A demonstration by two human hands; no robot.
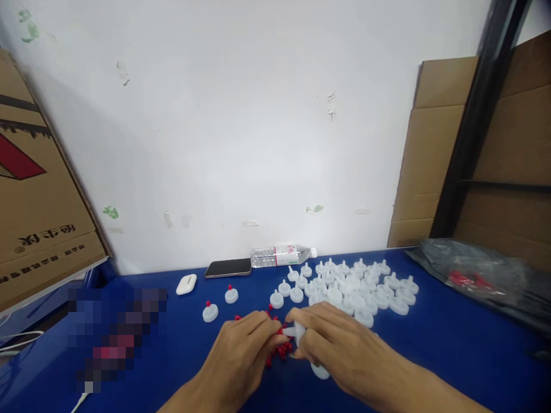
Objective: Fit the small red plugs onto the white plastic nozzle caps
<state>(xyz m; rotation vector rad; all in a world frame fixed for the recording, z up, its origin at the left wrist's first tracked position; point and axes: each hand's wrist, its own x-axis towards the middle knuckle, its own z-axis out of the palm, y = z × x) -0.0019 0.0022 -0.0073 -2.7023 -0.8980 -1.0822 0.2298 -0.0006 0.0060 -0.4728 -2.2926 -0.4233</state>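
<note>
My right hand is closed round a white nozzle cap, its spout turned to the left. The fingertips of my left hand pinch a small red tip cap at the end of that spout. Below and behind my fingers lies a pile of small red tip caps, partly hidden by the hands. A large cluster of white nozzle caps stands beyond my right hand. Two white nozzle caps with red tips, one nearer and one farther, stand to the left, apart from the cluster.
Along the wall lie a clear water bottle, a phone and a white earbud case. A plastic bag with red pieces rests at the right. Cardboard boxes flank the blue table; a blurred-out object with a cable lies left.
</note>
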